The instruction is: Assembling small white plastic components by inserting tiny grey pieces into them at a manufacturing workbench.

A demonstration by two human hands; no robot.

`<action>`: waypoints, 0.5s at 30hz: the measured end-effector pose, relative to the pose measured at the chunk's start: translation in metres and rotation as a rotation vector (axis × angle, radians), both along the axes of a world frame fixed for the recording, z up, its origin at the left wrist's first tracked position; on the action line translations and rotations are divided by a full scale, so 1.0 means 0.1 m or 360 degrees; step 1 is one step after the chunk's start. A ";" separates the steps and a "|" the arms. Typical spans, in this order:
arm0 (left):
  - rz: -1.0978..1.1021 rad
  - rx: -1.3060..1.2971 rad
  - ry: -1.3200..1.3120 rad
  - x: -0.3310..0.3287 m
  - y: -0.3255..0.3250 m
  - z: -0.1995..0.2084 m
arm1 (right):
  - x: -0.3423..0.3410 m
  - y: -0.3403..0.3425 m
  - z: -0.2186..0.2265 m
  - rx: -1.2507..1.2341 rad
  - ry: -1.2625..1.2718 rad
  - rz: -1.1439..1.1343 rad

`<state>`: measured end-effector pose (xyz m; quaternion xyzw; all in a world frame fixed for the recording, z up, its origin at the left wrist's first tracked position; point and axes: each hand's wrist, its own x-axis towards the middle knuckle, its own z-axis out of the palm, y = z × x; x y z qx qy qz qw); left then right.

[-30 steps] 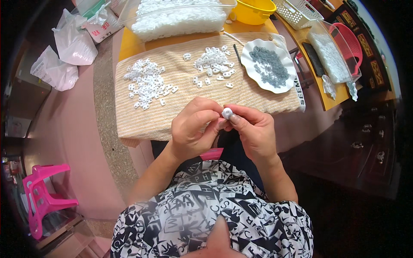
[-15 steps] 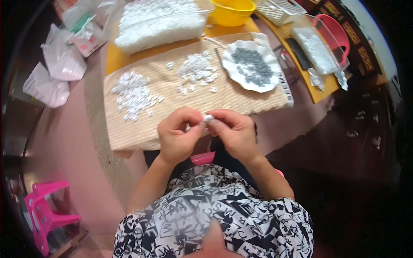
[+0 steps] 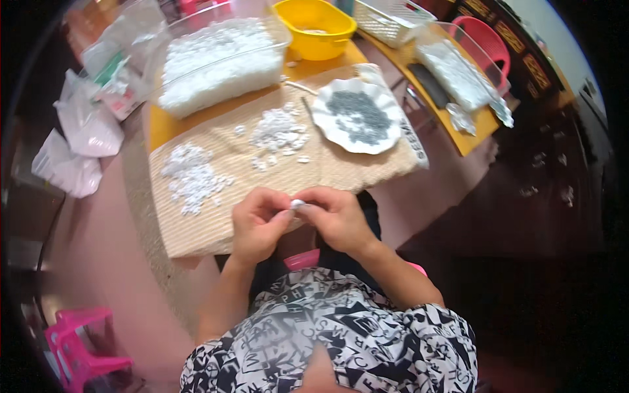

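A small white plastic piece (image 3: pixel 297 204) is pinched between the fingertips of my left hand (image 3: pixel 259 223) and my right hand (image 3: pixel 334 219), just off the near edge of the cloth. Both hands are closed on it, and the fingers partly cover it. On the beige striped towel (image 3: pixel 226 145) lie two heaps: a left pile of white pieces (image 3: pixel 190 177) and a middle pile of white pieces (image 3: pixel 278 130). To their right rests a white scalloped dish (image 3: pixel 324 124) holding many small grey parts (image 3: pixel 357 114).
Behind the towel stand a clear bin of white pieces (image 3: pixel 219 65) and a yellow basin (image 3: pixel 314 29). A side table at right bears a white basket (image 3: pixel 393 23) and a clear tray (image 3: pixel 452 69). Plastic bags (image 3: pixel 88 124) and a pink stool (image 3: pixel 82 347) are at left.
My view has shifted, so the table and its things sit lower and further left in the picture. Both hands still pinch the small white piece together.
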<state>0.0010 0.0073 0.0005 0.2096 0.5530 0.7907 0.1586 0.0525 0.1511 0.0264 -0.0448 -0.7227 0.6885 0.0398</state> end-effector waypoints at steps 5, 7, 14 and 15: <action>-0.0016 0.0015 -0.0005 0.03 -0.06 0.01 | -0.05 0.14 -0.07 -0.0486 -0.0162 -0.0144; -0.0007 0.0051 0.0024 0.02 -0.06 0.01 | -0.07 0.16 -0.05 -0.0568 -0.0173 -0.0130; 0.0252 -0.0328 0.0461 -0.02 0.02 -0.13 | -0.08 0.07 0.03 -0.1142 -0.0358 -0.0035; 0.0295 -0.0352 0.0585 -0.02 0.03 -0.11 | -0.08 0.09 0.01 -0.1176 -0.0364 0.0022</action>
